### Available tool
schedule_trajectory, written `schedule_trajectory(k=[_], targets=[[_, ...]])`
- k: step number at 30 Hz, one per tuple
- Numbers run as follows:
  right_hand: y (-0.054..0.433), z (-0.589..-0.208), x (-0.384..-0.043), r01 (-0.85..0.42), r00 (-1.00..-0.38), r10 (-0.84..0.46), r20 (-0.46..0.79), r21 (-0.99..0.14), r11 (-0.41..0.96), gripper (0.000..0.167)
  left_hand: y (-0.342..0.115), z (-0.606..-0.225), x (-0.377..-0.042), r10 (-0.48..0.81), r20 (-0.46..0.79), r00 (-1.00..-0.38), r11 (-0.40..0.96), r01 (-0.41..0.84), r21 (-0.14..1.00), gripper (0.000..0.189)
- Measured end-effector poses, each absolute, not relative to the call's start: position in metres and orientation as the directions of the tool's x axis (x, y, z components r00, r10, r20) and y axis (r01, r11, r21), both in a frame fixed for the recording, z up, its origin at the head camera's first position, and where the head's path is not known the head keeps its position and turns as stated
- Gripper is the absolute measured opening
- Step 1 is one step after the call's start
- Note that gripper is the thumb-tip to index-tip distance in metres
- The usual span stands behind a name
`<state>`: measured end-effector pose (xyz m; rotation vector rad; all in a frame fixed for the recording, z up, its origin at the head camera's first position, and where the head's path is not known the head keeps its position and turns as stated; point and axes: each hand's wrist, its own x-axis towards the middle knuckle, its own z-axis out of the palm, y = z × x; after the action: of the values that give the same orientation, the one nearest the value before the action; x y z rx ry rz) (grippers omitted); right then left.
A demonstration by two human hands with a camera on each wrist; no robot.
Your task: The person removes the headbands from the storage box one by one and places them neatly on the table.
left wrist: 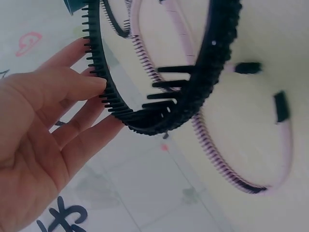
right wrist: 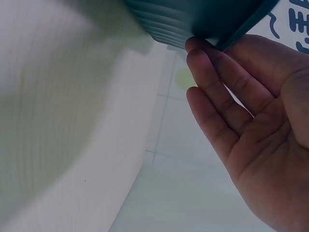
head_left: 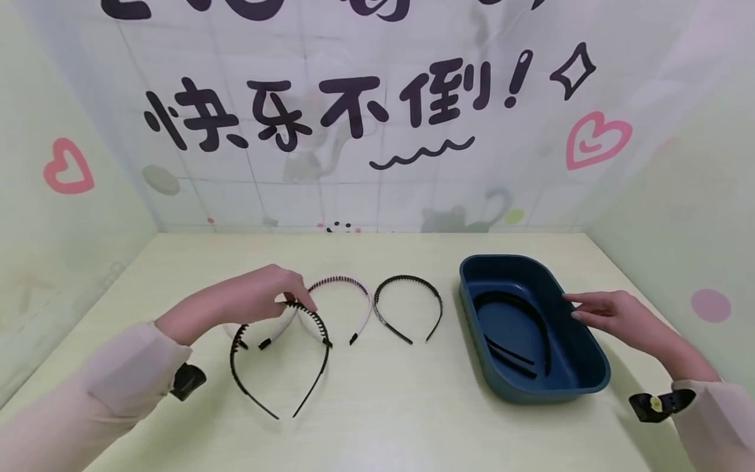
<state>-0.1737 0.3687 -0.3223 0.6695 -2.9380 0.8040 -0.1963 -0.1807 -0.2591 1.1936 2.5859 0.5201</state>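
Observation:
My left hand (head_left: 259, 294) pinches a black toothed headband (head_left: 321, 373) at the top of its arch, its two ends pointing toward me. In the left wrist view, the thumb and fingers of the left hand (left wrist: 53, 106) hold one toothed side of the black headband (left wrist: 212, 63). Behind it on the table lie two pale pink headbands, one partly hidden by the hand and the other (head_left: 368, 311) farther right. My right hand (head_left: 619, 318) grips the right rim of a dark blue basin (head_left: 545, 396). Black headbands (head_left: 542, 328) lie inside the basin.
Another black headband (head_left: 439, 298), partly sparkly, lies between the pink ones and the basin. A light wood-like table (head_left: 377, 419) is bounded by a printed back curtain (head_left: 354, 190) and pale side walls (head_left: 696, 229).

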Motion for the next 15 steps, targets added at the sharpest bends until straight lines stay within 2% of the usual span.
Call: schedule_trajectory(k=[5, 15], targets=[[0.367, -0.323, -0.172, -0.399, -0.913, -0.387, 0.13, -0.486, 0.778, 0.035, -0.198, -0.272, -0.194, 0.771, -0.065, -0.633, 0.593, 0.678, 0.434, 0.045], [0.367, -0.321, -0.173, -0.389, -0.917, -0.382, 0.119, -0.482, 0.785, 0.036, -0.224, -0.295, -0.183, 0.738, -0.071, -0.671, 0.616, 0.629, 0.475, 0.042]])
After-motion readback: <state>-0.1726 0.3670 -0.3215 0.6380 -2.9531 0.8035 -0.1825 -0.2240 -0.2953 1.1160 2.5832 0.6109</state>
